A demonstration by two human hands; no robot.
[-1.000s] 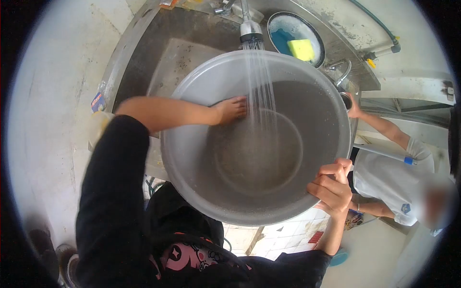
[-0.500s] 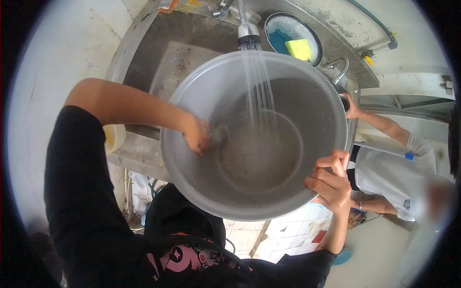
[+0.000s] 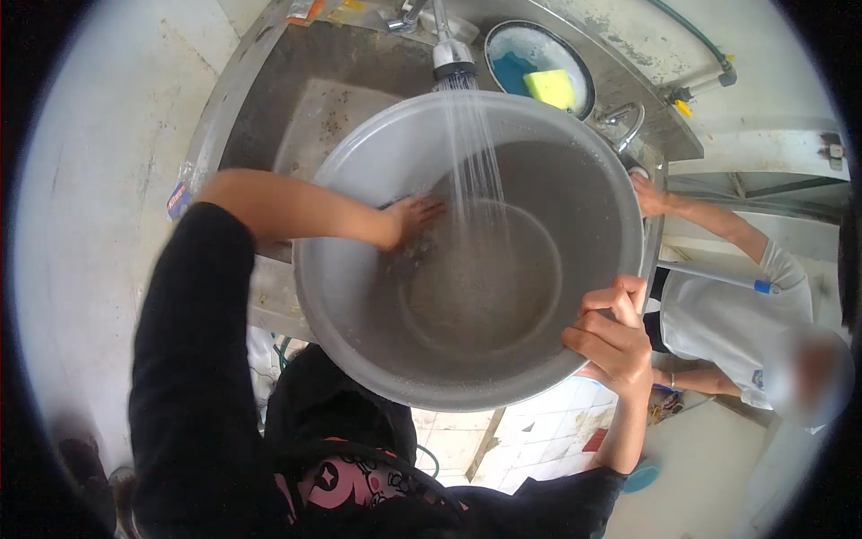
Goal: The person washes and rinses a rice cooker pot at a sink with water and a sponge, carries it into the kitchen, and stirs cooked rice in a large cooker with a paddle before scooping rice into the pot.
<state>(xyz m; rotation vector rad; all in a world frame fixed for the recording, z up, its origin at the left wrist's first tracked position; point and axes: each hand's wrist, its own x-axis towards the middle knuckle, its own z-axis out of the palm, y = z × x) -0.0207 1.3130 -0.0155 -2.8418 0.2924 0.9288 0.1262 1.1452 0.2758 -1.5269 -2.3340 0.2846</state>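
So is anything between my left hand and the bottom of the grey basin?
Nothing solid that shows: your left hand is inside the grey basin. Only spray from the shower head falls just right of the hand, toward the bottom.

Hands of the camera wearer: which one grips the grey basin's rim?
The right hand, clasped over the edge of the grey basin; the left hand is inside it, beside the falling water.

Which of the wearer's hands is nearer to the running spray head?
Left. The left hand is inside the grey basin, beside the water falling from the spray head; the right hand grips the basin's rim, farther off.
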